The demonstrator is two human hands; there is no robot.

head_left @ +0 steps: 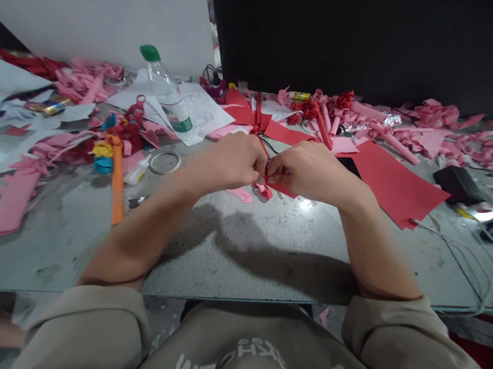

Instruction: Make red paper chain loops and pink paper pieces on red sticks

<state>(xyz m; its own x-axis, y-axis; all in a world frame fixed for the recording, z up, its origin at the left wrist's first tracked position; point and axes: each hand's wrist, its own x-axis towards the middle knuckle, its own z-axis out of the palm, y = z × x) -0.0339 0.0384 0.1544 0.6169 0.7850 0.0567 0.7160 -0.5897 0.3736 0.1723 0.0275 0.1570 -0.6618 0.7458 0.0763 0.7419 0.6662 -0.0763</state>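
Observation:
My left hand (231,160) and my right hand (305,170) meet over the middle of the grey table (243,250), both closed in a pinch. Between the fingertips sits a small folded red paper piece (265,189), partly hidden by the fingers. A thin red strip (263,147) rises from the pinch toward the back. A pink paper scrap (241,193) lies just below my left hand. A red paper sheet (389,184) lies to the right of my right hand.
A clear plastic bottle with a green cap (166,89) stands at the back left. An orange stick (116,180), a tape ring (164,161) and pink paper scraps (45,157) crowd the left. Rolled pink tubes (391,140), a black box (457,183) and cables (466,254) sit right.

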